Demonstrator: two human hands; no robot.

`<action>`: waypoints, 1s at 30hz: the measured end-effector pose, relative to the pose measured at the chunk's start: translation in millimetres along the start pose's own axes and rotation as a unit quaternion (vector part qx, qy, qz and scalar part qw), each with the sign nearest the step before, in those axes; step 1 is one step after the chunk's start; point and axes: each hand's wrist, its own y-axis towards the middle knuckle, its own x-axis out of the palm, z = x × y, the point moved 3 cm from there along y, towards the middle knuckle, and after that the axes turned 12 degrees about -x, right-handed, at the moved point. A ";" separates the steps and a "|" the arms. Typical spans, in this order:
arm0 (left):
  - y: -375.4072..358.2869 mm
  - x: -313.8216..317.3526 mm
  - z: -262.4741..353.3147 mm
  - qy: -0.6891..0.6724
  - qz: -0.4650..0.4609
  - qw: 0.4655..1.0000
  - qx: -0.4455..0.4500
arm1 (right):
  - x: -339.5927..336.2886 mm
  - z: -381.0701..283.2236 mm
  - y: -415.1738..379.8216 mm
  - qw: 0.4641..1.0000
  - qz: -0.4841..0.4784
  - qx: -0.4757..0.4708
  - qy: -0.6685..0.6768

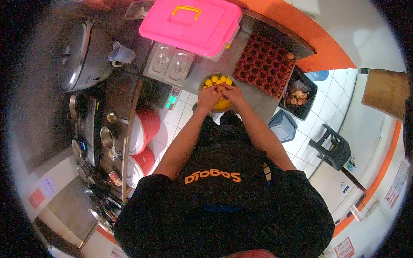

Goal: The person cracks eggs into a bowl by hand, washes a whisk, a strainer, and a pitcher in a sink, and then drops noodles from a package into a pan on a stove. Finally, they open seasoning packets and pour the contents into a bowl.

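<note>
Both hands meet above a round bowl (pixel 224 108) of several whole yellow egg yolks (pixel 221 79) at the near edge of the counter. My left hand (pixel 209 99) and my right hand (pixel 232 94) have their fingertips closed together around a small brownish egg (pixel 220 89), mostly covered by the fingers. Whether its shell is cracked cannot be made out. To the right lies a dark red egg tray (pixel 263 60) with many hollow cups and one brown egg (pixel 291 56) at its far right corner.
A pink lidded box (pixel 193 26) and two steel lids (pixel 168 63) sit beyond the bowl. Eggshells (pixel 297 97) lie in a black bin (pixel 306 107) at right. Left are a large pot (pixel 77 56), a plastic jug (pixel 121 54) and a lit scale display (pixel 171 102).
</note>
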 end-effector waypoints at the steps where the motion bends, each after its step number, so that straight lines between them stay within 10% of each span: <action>1: -1.0 -4.2 6.8 -0.001 0.003 1.000 -0.028 | 0.6 8.2 5.0 0.998 0.006 0.010 -0.054; 20: 6.4 -37.8 -6.9 -0.039 0.021 0.998 -0.038 | -3.8 -6.6 4.2 0.890 -0.025 -0.386 -0.242; 22: 7.0 -37.2 -5.0 -0.087 -0.038 0.992 -0.089 | -0.5 -18.3 -10.6 0.990 -0.093 -0.075 0.077; 28: -0.4 -33.8 32.9 -0.223 -0.119 0.956 -0.147 | -22.1 -31.6 -40.5 0.908 -0.078 0.049 0.408; 30: -2.6 -23.3 31.0 -0.403 -0.157 0.865 -0.252 | -53.3 -25.9 -46.7 0.902 -0.075 -0.005 0.426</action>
